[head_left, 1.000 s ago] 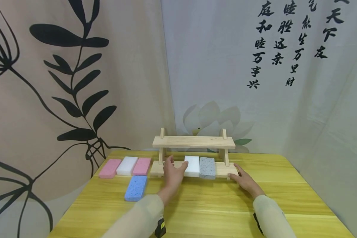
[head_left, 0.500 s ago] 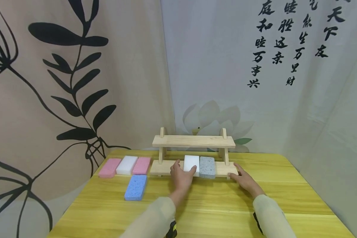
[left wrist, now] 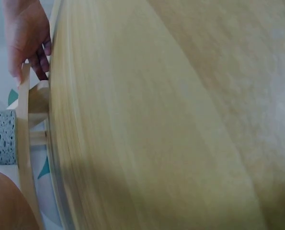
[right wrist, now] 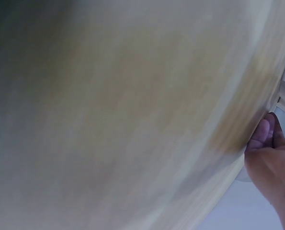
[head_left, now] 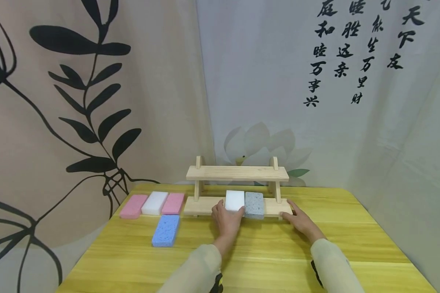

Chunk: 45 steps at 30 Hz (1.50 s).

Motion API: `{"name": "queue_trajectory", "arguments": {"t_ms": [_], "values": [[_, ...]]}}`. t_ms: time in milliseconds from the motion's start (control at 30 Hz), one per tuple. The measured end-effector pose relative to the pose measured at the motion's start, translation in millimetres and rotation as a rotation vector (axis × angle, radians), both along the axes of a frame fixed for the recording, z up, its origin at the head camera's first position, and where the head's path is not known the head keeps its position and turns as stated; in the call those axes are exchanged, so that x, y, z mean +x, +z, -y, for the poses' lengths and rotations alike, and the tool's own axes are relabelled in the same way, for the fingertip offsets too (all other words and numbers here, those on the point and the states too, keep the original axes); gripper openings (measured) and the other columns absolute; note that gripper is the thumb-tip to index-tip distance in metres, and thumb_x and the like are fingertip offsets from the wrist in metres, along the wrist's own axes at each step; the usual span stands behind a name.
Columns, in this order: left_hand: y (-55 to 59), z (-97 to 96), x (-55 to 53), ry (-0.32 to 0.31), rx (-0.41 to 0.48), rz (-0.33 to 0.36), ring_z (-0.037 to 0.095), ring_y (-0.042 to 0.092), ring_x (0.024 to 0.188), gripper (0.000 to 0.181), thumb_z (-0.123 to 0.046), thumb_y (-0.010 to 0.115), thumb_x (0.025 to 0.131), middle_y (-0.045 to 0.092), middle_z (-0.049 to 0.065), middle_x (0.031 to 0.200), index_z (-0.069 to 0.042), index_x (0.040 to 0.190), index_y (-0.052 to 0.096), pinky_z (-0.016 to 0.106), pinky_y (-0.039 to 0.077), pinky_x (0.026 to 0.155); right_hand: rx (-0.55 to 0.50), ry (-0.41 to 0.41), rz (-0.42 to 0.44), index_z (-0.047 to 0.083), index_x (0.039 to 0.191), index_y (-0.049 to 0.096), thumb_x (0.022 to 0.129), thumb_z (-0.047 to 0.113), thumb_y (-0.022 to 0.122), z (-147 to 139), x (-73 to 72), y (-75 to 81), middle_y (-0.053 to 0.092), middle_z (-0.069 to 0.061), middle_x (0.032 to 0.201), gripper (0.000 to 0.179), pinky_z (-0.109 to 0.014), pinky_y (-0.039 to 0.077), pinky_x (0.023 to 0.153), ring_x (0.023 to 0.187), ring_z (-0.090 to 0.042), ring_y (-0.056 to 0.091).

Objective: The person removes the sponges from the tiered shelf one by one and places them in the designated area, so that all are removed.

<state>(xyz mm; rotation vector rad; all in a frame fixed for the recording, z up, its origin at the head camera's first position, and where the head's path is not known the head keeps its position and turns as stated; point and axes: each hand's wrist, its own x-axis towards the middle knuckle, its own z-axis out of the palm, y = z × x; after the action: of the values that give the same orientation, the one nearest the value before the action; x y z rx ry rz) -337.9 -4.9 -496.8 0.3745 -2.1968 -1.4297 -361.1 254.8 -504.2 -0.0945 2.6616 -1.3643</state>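
A white sponge point(head_left: 234, 201) and a speckled grey sponge point(head_left: 254, 205) stand side by side on the lower board of a two-level wooden rack point(head_left: 238, 173). My left hand point(head_left: 228, 221) is at the front of the white sponge, its thumb by the lower right corner and its fingers along the left side. My right hand point(head_left: 301, 223) grips the right end of the lower board. In the left wrist view, the right hand point(left wrist: 28, 36) pinches that board end beyond the grey sponge point(left wrist: 7, 136). The right wrist view shows only the right hand point(right wrist: 271, 158) at its edge.
Left of the rack lie a pink sponge point(head_left: 133, 206), a white sponge point(head_left: 154, 203) and another pink sponge point(head_left: 173, 204) in a row. A blue sponge point(head_left: 166, 231) lies in front of them on the wooden table point(head_left: 271, 260). Printed curtains hang behind.
My left hand has moved right, from the bare board left of the white sponge to the sponge's front. The right hand stays on the rack's end.
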Motion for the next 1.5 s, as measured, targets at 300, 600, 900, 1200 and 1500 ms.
{"name": "queue_trajectory", "arguments": {"t_ms": [300,600,900,1200,1500], "values": [[-3.5,-2.3,-0.7,-0.007,-0.028,-0.005,0.035,0.044,0.111,0.087,-0.032,0.093,0.061,0.049,0.020,0.121,0.003,0.130,0.052,0.048,0.039,0.097,0.029,-0.016,0.007,0.013,0.160,0.009,0.097,0.054,0.055,1,-0.8,0.3,0.013,-0.033,0.158,0.088,-0.067,0.017,0.111,0.143,-0.052,0.014],[-5.1,-2.9,-2.2,0.002,-0.077,-0.040,0.033,0.044,0.105,0.079,-0.028,0.093,0.060,0.050,0.017,0.114,0.003,0.123,0.056,0.047,0.039,0.093,0.019,-0.018,0.011,0.014,0.160,0.008,0.096,0.054,0.055,0,-1.9,-1.4,0.011,-0.032,0.159,0.089,-0.067,0.015,0.111,0.143,-0.052,0.012],[-8.7,-0.2,-5.5,0.002,-0.056,-0.041,0.031,0.045,0.104,0.076,-0.025,0.091,0.060,0.051,0.015,0.112,0.003,0.122,0.057,0.045,0.039,0.092,0.001,-0.019,0.017,0.013,0.160,0.007,0.097,0.053,0.056,1,0.3,0.2,0.012,-0.033,0.158,0.090,-0.066,0.016,0.112,0.143,-0.052,0.013],[-5.4,2.6,-4.8,-0.005,-0.006,-0.037,0.030,0.045,0.104,0.073,-0.025,0.089,0.062,0.051,0.015,0.113,0.003,0.122,0.058,0.044,0.041,0.090,0.000,-0.008,0.009,0.012,0.160,0.007,0.097,0.053,0.056,2,0.6,-0.3,0.014,-0.034,0.157,0.089,-0.066,0.017,0.112,0.142,-0.053,0.016],[2.0,10.2,1.6,-0.031,0.003,-0.062,0.032,0.046,0.104,0.073,-0.022,0.090,0.063,0.051,0.017,0.113,0.005,0.122,0.058,0.045,0.042,0.089,0.011,-0.017,0.016,0.014,0.160,0.007,0.097,0.052,0.055,1,-0.7,-0.7,0.013,-0.032,0.158,0.088,-0.066,0.017,0.112,0.143,-0.052,0.014]]}}
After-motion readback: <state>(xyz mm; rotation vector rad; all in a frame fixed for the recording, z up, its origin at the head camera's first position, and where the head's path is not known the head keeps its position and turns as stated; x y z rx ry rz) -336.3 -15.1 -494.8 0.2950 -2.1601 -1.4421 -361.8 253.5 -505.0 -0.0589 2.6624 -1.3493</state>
